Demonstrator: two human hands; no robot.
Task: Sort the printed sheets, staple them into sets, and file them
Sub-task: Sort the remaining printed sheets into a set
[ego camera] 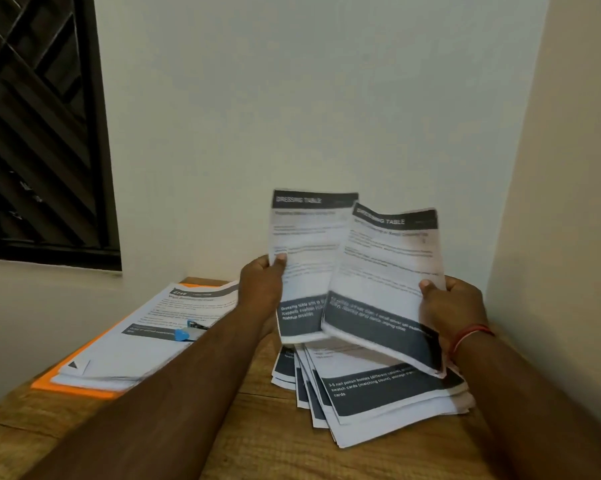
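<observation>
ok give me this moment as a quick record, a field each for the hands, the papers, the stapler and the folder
left hand: holds a sheet headed "dressing table", thumb on its front
right hand: holds a second sheet, same heading, overlapping the first
loose pile: fanned on the table under the held sheets
stapler: blue, lying on a neat stack
folder: orange, under that stack

Both arms stretched forward, left hand (262,282) and right hand (453,306) raised side by side, thumbs pinching, red thread on right wrist.
</observation>
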